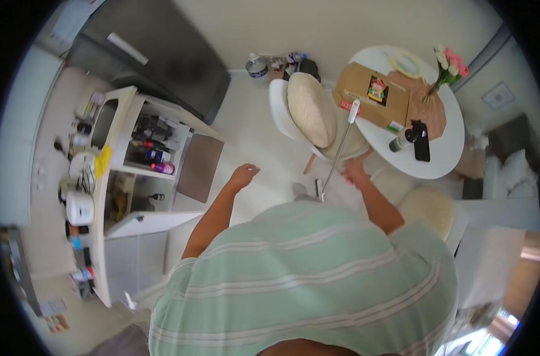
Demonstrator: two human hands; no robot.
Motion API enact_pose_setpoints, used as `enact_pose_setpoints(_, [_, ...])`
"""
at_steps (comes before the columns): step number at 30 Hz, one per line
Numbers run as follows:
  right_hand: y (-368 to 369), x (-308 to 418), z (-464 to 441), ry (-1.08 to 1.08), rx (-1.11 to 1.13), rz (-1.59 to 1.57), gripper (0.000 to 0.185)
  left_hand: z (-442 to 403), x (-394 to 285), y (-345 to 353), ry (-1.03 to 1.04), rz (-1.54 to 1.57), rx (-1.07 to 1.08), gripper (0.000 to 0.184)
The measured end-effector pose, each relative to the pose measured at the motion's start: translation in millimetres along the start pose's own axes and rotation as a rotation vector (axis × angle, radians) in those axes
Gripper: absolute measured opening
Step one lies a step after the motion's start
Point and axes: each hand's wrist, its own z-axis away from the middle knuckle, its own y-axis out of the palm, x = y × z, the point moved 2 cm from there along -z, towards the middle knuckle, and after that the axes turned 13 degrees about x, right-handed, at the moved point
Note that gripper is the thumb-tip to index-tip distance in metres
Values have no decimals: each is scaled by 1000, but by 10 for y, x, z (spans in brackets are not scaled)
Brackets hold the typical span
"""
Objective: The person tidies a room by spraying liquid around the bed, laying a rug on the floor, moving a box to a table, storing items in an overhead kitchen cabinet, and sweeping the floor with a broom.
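My left hand (245,176) hangs over the pale floor on the left, its fingers curled together. A small whitish spot shows at the fingertips, too small to name. On the other side, my right hand (356,174) has bent fingers close to a long metal pole (339,148) with a white handle end. The fingers do not visibly wrap round the pole, and I cannot tell whether they touch it. The pole slants from the table edge down to a small dark and white head (319,190) on the floor near my feet.
At right, a white round table (451,157) bears a cardboard box (356,83), flowers (451,65), a spray bottle (403,139) and a black phone (422,147). A white chair (280,110) holds a cushion (311,110). Left stands an open cabinet (133,222) beside a dark fridge (157,53).
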Motion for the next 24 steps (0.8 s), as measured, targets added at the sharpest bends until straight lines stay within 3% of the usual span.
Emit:
enact_pose_setpoints(3, [187, 603, -334, 30, -424, -232, 64, 206, -32, -402, -301, 127, 125, 53])
enact_pose_setpoints(6, [172, 905, -730, 28, -579, -359, 45, 146, 333, -1014, -293, 417, 52, 59])
enact_pose_setpoints(9, [-22, 957, -1101, 89, -552, -217, 38, -385, 793, -1588, -303, 481, 86, 58])
enact_pose_setpoints(10, [-80, 949, -1161, 129, -634, -89, 39, -511, 939, -1754, -313, 487, 108, 57])
enact_pose_setpoints(13, [-57, 786, -1207, 281, -829, 293, 49, -845, 609, -2228, -155, 9, 286, 51])
enact_pose_setpoints(15, [-70, 403, -1125, 228, -990, 222, 49, -1373, 481, -2599, -157, -204, 380, 46])
enact_pose_setpoints(17, [345, 502, -640, 255, -1083, 88, 46, -2099, 524, -3025, -156, -321, 446, 42])
enact_pose_setpoints(18, [461, 380, -448, 300, -1055, -106, 46, -2406, 495, -3206, -156, -346, 458, 40])
enact_pose_setpoints(19, [555, 215, -248, 339, -1020, -303, 46, -2463, 172, -3389, -224, -289, 369, 38])
enact_pose_setpoints(21, [886, 159, 186, 297, -1080, -481, 45, -2856, -167, -3711, -112, -163, 367, 39])
enact_pose_setpoints(24, [1191, -61, 673, 311, -1260, -701, 46, -2719, -1026, -3784, -32, 85, 267, 40])
